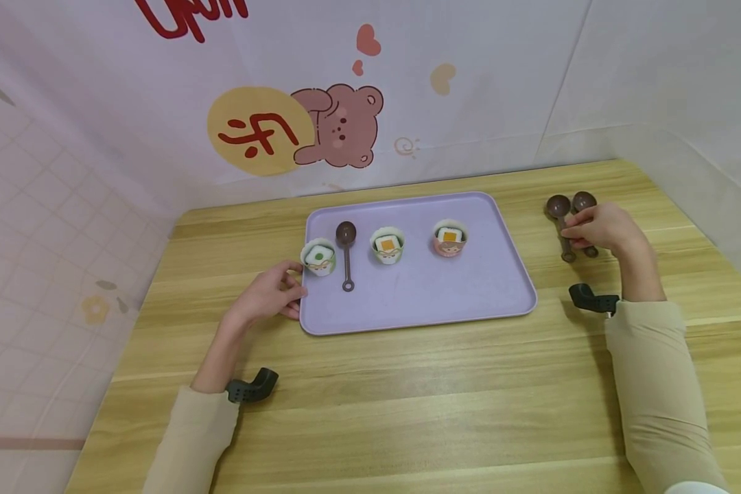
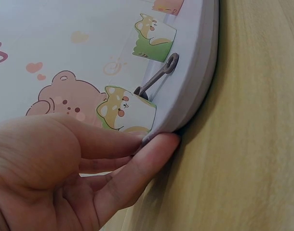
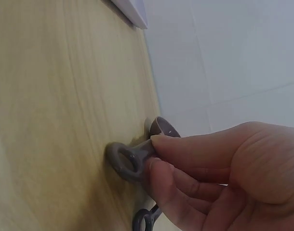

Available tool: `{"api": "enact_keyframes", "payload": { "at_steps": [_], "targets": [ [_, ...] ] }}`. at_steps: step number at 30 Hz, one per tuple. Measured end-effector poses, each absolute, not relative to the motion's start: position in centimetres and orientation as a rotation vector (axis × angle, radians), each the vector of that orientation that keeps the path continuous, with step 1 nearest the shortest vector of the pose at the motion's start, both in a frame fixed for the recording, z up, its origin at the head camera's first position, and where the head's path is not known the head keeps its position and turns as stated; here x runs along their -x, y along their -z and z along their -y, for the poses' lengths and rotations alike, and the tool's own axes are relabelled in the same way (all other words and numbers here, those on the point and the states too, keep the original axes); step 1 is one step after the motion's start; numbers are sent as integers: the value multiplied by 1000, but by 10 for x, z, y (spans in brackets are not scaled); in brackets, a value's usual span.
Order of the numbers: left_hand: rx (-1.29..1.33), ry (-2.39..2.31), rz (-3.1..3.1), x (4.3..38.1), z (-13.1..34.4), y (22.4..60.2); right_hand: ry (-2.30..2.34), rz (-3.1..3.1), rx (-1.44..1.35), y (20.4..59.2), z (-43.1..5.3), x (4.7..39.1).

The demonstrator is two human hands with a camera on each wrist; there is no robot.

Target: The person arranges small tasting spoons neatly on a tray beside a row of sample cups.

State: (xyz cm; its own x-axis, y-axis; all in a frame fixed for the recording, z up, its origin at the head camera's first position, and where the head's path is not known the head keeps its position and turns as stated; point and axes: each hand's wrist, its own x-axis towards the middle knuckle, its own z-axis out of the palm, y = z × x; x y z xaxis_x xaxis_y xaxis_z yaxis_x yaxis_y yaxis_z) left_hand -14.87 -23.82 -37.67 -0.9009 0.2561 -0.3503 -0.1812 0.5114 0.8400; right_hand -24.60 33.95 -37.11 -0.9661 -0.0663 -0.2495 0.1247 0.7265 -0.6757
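Observation:
At the left rim of a lilac tray (image 1: 420,295), my left hand (image 1: 268,295) pinches the edge between thumb and fingers. Far right on the table, my right hand (image 1: 611,230) pinches the handle of a brown measuring spoon (image 1: 558,206), whose ring end (image 3: 124,162) sticks out past the fingertips. A second brown measuring spoon (image 1: 583,200) lies beside it, partly hidden by that hand. On the tray, a third brown spoon (image 1: 346,234) lies between a paper cup with a green-dotted white piece (image 1: 319,258) and a paper cup with an orange-centred white piece (image 1: 387,245).
Another paper cup (image 1: 449,240), pink, with an orange-centred white piece, stands right of the middle on the tray. The wooden table (image 1: 395,398) meets a white cloth backdrop (image 1: 469,41) with a bear print behind. Black wrist mounts (image 1: 253,386) jut from both sleeves.

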Motion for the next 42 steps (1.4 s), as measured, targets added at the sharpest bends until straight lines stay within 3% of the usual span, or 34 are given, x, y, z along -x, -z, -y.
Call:
{"api": "enact_keyframes", "payload": {
  "at_steps": [42],
  "targets": [
    [-67, -1356, -2341, 149, 237, 377, 1158, -2756, -72, 346, -332, 240]
  ]
}}
